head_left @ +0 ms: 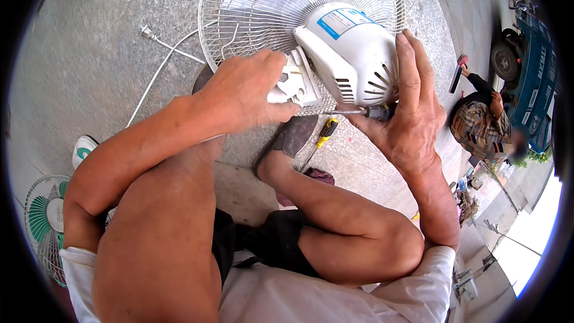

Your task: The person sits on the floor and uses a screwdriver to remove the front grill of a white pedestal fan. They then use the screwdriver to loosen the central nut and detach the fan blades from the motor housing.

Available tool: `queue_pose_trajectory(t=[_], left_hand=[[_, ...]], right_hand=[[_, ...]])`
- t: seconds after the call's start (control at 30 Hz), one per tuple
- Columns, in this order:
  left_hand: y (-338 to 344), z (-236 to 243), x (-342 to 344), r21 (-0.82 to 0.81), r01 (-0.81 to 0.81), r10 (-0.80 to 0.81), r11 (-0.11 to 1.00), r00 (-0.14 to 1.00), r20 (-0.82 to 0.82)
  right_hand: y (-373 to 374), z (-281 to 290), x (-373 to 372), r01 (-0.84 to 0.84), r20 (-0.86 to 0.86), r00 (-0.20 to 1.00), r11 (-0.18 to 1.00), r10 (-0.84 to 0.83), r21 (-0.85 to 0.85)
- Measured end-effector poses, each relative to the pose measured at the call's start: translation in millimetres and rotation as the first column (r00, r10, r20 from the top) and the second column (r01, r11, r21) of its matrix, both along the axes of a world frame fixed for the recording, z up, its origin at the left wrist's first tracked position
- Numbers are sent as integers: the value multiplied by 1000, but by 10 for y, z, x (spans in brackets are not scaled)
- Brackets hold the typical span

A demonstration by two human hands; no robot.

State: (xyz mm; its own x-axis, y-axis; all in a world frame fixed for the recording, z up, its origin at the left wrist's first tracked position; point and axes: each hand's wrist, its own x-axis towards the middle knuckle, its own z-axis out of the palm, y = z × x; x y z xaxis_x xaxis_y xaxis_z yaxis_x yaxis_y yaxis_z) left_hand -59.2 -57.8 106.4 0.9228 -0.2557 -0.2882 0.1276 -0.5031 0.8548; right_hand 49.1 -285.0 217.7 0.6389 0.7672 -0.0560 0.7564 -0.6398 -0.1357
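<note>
An electric fan lies on the stone surface in front of me, its wire cage [257,0] at the back and its white motor housing [353,54] toward me. My left hand [248,93] is closed on a white plastic bracket [294,84] beside the housing. My right hand [412,104] holds a screwdriver [378,112] with a dark handle, its shaft pointing left past the housing's near end. The upper fingers of that hand lie along the housing's right side. The inner side of the bracket is partly hidden by my left hand.
A yellow and black screwdriver [326,133] lies near my shoe [287,143]. The fan's white cord and plug [149,33] stretch out at left. A second fan with green blades [46,215] stands at lower left. Farther right, a person [481,116] is beside a blue vehicle [532,84].
</note>
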Motion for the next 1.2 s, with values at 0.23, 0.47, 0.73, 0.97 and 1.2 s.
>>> queue_pose_trajectory(t=[0.23, 0.47, 0.73, 0.97, 1.2], left_hand=[[-17, -29, -24, -21, -27, 28, 999, 999, 20], [-26, -73, -56, 4, -42, 42, 999, 996, 77], [-42, -85, -66, 3, -60, 59, 998, 993, 107], [-39, -86, -57, -29, -71, 74, 997, 988, 137], [-27, -76, -42, -5, -28, 28, 1000, 996, 87]], right_hand=[[34, 20, 15, -21, -29, 999, 999, 20, -43], [93, 140, 84, -54, -64, 997, 994, 48, -96], [314, 228, 48, -7, -57, 998, 981, -5, -196], [415, 228, 25, 53, -43, 997, 962, -67, -267], [386, 190, 39, 33, -50, 998, 979, -44, -200]])
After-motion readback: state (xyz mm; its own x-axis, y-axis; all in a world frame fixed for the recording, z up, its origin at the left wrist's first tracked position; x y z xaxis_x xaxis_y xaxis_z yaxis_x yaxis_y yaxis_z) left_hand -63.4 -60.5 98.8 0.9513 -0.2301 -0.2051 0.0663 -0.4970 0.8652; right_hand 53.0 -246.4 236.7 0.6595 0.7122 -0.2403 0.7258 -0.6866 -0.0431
